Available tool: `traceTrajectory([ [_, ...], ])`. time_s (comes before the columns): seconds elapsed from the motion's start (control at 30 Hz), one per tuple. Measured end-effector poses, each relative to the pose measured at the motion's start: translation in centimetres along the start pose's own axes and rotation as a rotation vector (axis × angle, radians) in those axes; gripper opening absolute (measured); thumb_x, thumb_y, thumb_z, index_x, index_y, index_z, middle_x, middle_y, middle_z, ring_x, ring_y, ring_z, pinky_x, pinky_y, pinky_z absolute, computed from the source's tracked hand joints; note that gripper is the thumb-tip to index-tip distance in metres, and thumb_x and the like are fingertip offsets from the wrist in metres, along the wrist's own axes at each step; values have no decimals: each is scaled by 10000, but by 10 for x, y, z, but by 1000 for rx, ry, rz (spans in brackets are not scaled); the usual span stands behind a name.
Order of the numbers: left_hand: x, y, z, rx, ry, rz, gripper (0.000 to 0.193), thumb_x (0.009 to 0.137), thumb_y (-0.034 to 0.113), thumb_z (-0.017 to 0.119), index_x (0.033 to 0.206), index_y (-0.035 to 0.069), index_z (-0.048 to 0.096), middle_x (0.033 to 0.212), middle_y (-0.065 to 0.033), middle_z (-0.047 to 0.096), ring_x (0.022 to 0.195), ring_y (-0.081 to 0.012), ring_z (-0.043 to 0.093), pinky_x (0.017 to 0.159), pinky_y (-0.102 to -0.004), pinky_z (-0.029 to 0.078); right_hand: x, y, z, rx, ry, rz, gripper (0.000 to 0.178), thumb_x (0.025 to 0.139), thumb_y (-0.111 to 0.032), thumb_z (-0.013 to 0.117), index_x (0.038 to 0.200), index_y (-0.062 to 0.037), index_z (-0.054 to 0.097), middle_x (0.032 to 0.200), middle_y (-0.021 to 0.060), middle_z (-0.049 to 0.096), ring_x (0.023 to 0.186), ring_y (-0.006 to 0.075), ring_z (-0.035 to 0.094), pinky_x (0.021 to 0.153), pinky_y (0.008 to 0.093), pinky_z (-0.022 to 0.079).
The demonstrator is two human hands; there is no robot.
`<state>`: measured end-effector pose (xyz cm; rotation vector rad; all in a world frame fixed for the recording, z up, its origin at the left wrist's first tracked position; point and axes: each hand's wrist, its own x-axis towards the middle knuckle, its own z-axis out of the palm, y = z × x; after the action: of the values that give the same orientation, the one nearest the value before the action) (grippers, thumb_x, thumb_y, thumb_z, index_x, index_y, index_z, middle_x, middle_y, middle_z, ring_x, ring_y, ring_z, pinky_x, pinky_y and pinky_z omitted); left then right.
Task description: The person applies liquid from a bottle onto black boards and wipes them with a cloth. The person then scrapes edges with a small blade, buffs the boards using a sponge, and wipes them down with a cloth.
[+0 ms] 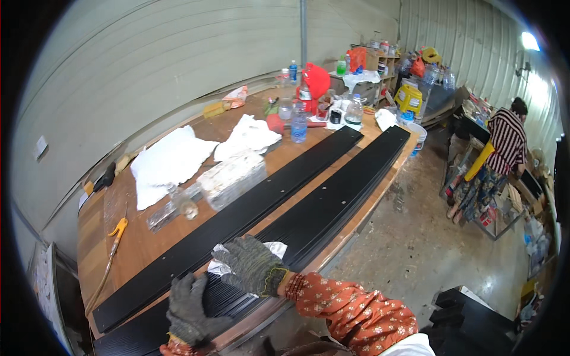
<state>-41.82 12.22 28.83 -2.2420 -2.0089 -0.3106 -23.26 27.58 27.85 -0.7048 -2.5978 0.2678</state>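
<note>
Resting on cloth (276, 248): R hand (252, 267), nr tbl edge (249, 324); gap btwn planks (323, 216).

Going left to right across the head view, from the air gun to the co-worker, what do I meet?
Yellow air gun → left gloved hand → right gloved hand on a white cloth → blue-labelled bottle → clear jug → yellow stool → co-worker in a striped top.

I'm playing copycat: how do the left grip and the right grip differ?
The right grip lies over a white sheet; the left grip shows none under it. The left grip points forward; the right grip points mostly left. Both are gloved in grey and appear above the near black board.
</note>
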Motion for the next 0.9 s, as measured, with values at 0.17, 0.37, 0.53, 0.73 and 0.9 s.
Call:
traceTrajectory([
  [0.17,-8,2,-16,19,-5,-59,1155,492,725,743,1351,19,430,1318,-237,450,1261,-450,388,1068,-574,262,-13,103,-68,36,-17,113,534,859,-427,552,1281,-100,528,1238,128,572,1156,311,515,1010,447,350],
  [0.37,22,18,-15,-229,37,-58,844,877,572,542,1498,106,212,1414,-221,419,1291,-333,428,1101,-385,301,-48,253,-123,-120,57,324,544,877,-436,544,1284,-76,524,1179,146,616,1081,310,578,985,431,386],
  [0.53,33,20,-7,-851,284,-541,549,999,338,430,1446,34,331,1268,-163,553,1146,-271,534,981,-341,427,-72,359,-166,-124,94,403,552,864,-451,558,1291,-101,534,1232,120,597,1114,317,555,984,442,381],
  [0.73,43,-5,24,-497,117,-1088,401,1001,243,391,1344,46,454,1259,-192,558,1177,-292,528,983,-332,425,-108,500,-221,-177,116,487,560,871,-444,561,1316,-110,507,1195,140,604,1122,319,548,998,424,379],
  [0.9,142,29,6,-197,138,-902,404,980,235,437,1327,28,463,1285,-227,527,1184,-324,524,984,-368,429,-130,570,-274,-56,3,510,582,878,-474,540,1326,-105,496,1238,163,573,1155,335,531,1018,430,378],
])
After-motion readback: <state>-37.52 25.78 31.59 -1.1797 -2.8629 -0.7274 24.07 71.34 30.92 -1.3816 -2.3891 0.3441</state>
